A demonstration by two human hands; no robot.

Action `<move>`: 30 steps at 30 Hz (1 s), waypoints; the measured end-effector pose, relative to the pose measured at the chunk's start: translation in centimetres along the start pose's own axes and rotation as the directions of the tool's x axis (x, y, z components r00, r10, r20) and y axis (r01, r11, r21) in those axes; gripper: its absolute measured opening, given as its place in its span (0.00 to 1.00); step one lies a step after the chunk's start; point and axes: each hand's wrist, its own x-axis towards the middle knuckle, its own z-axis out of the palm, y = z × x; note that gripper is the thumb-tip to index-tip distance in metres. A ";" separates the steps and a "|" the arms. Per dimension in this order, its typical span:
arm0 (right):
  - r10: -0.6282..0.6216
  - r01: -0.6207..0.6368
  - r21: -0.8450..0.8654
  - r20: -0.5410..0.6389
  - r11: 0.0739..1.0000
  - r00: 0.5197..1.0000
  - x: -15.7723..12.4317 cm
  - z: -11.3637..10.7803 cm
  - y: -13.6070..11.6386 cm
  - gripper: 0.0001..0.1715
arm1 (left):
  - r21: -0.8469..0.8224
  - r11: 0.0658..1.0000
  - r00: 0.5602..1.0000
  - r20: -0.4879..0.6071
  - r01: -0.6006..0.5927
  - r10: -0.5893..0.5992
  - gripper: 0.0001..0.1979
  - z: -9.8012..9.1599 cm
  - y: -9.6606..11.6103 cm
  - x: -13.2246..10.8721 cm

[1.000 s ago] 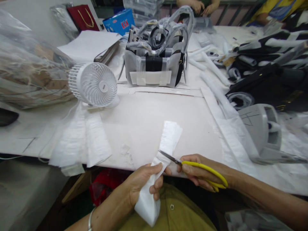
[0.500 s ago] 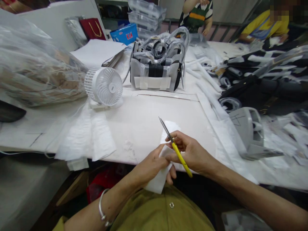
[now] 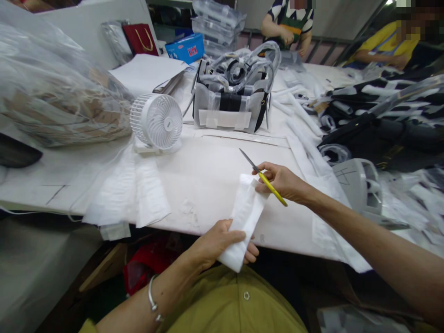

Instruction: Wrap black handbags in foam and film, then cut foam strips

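Observation:
My left hand [image 3: 224, 243] grips the lower end of a folded strip of thin white sheet [image 3: 244, 215], thumb on top and fingers beneath, just past the table's front edge. My right hand [image 3: 279, 182] holds a pair of yellow-handled scissors [image 3: 273, 188], their slim metal blades pointing up and to the left. The fingertips of that hand also touch the strip's upper end, so the sheet spans both hands at a slant. The lower part of the strip hangs over my lap.
A white fan [image 3: 157, 121] stands left of centre, beside white sheets [image 3: 151, 194]. Behind is a grey-and-black handbag [image 3: 229, 108] wrapped in plastic. A grey tape dispenser [image 3: 359, 189] and dark wrapped bags [image 3: 391, 138] lie at right. Two people are across the table [image 3: 208, 175].
My right hand has moved up and away from my left, carrying the scissors. The white strip, earlier bunched between both hands, is now drawn out lengthwise.

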 end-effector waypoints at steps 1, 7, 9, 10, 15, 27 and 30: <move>-0.001 0.001 -0.009 0.005 1.000 1.000 0.4 -0.1 0.4 0.26 | -0.031 1.000 1.000 -0.011 0.000 -0.001 0.20 0.1 -0.2 0.3; -0.031 0.033 -0.106 0.015 0.994 0.999 2.9 -0.9 2.5 0.26 | -0.112 0.994 0.995 -0.095 0.019 -0.030 0.26 0.4 -0.7 1.3; -0.034 0.034 -0.152 0.000 0.988 0.999 3.5 -0.9 2.9 0.25 | -0.125 0.992 0.993 -0.111 0.028 -0.042 0.25 0.5 -0.7 1.4; -0.031 0.029 -0.168 -0.007 0.985 1.000 3.8 -0.9 3.0 0.25 | -0.135 0.990 0.992 -0.118 0.031 -0.047 0.25 0.5 -0.7 1.5; -0.014 0.008 -0.199 -0.026 0.980 1.000 4.9 -0.3 3.4 0.24 | -0.170 0.984 0.979 -0.186 0.052 -0.084 0.25 1.0 -0.7 1.7; 0.008 -0.018 -0.230 -0.046 0.973 0.999 5.6 0.0 3.8 0.24 | -0.163 0.985 0.973 -0.208 0.063 -0.097 0.25 1.0 -0.5 1.7; 0.018 -0.026 -0.173 -0.046 0.985 0.999 5.6 -0.1 4.1 0.25 | -0.161 0.986 0.974 -0.210 0.047 -0.081 0.24 0.8 -0.8 1.4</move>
